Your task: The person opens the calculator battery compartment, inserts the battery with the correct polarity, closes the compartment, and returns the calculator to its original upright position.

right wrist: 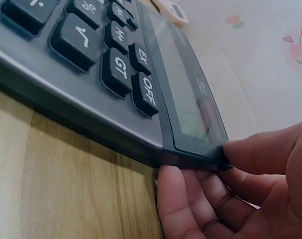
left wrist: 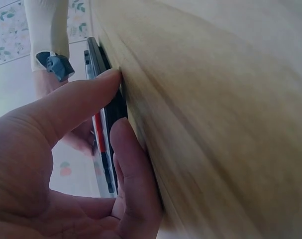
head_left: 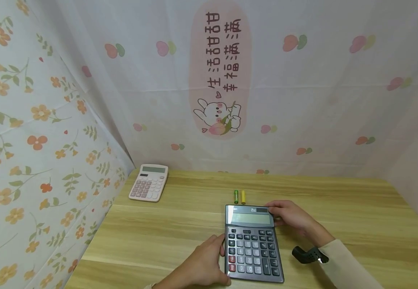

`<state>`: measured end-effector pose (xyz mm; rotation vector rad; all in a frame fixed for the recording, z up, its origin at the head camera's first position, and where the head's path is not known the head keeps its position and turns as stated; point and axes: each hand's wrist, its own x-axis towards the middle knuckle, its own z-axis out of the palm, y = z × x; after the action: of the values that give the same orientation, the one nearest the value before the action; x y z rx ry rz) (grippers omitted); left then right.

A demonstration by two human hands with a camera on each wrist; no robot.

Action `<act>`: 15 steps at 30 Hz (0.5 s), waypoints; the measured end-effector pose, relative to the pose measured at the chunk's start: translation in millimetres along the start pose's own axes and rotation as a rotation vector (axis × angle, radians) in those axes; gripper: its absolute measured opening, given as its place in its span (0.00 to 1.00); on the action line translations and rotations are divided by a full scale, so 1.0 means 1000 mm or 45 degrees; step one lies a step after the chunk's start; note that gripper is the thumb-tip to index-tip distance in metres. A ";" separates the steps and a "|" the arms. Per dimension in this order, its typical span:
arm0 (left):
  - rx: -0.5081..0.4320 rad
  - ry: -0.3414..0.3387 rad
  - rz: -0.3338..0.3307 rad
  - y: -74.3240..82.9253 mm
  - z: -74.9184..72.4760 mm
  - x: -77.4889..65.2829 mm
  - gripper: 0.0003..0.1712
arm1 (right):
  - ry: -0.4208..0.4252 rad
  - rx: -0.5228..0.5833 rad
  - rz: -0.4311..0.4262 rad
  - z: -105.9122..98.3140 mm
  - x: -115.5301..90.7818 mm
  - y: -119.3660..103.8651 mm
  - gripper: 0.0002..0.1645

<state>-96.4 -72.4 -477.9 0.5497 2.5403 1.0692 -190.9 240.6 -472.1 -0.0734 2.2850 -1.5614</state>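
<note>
Fingers (right wrist: 173, 199) of R hand (head_left: 292, 216) curl at far R corner of dark calc (head_left: 254, 247), thumb on its far edge — pinch grip. L hand (head_left: 205, 259) grips its L side, thumb at near L corner. Calc's face up at near part of wood table (head_left: 158, 237); can't tell if it's slightly lifted. Green batt (head_left: 236, 196) & yellow batt (head_left: 243, 197) just past its far edge — pale calc (head_left: 148, 182) well apart, far L.
</note>
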 end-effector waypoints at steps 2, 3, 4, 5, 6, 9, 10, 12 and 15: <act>0.024 -0.002 -0.002 0.000 0.000 0.000 0.59 | 0.001 0.012 0.004 -0.001 0.000 0.001 0.22; 0.034 -0.003 -0.005 0.000 0.000 0.001 0.60 | -0.002 0.011 0.000 -0.001 0.000 0.002 0.22; 0.043 -0.002 -0.006 0.000 0.000 0.001 0.61 | -0.007 0.010 -0.003 -0.001 0.001 0.002 0.22; 0.055 0.001 -0.006 0.000 0.001 0.001 0.61 | -0.015 0.010 -0.009 -0.002 0.001 0.002 0.22; 0.060 0.005 -0.006 0.000 0.001 0.000 0.61 | -0.021 0.014 -0.011 -0.002 0.001 0.002 0.22; 0.056 0.016 -0.010 0.001 0.001 0.000 0.61 | -0.045 0.030 -0.028 -0.004 0.002 0.004 0.22; 0.053 0.020 -0.009 0.001 0.001 0.000 0.61 | -0.053 0.035 -0.032 -0.005 0.002 0.004 0.22; 0.043 0.027 -0.007 0.001 0.001 0.000 0.61 | -0.066 0.044 -0.040 -0.006 0.002 0.005 0.22; 0.017 0.030 0.005 -0.001 0.001 -0.001 0.61 | -0.078 0.049 -0.046 -0.007 0.001 0.006 0.22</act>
<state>-95.5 -72.6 -478.9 0.5488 2.5690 1.0668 -193.6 248.6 -475.6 -0.1513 2.2175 -1.5985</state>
